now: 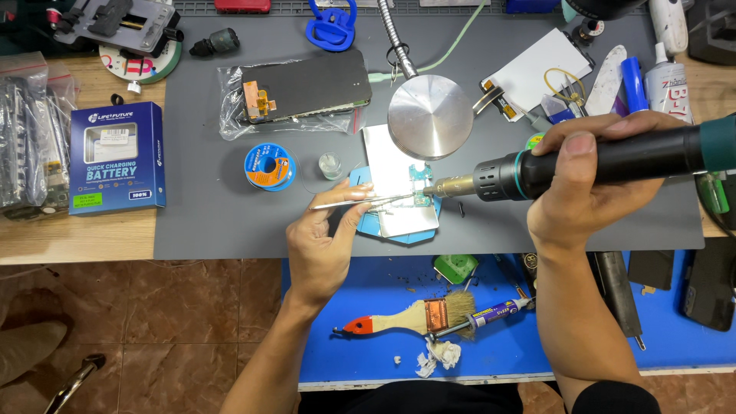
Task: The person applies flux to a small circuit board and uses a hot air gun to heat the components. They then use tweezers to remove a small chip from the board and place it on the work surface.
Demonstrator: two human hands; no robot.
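My left hand (326, 241) pinches thin metal tweezers (360, 202) whose tips reach a small green circuit board (420, 184) clamped on a blue holder (399, 215) with a silvery plate. My right hand (586, 180) grips a black hot-air tool (606, 159); its metal nozzle (448, 186) points left at the same board, almost touching it. A round metal lamp head (430, 116) on a flexible neck hangs just above the board.
On the grey mat (207, 222) lie a phone screen in a plastic bag (303, 88), a solder spool (270, 167), a small jar (330, 165). A blue box (116, 157) sits left. A brush (410, 317) and syringe (494, 313) lie on the blue mat.
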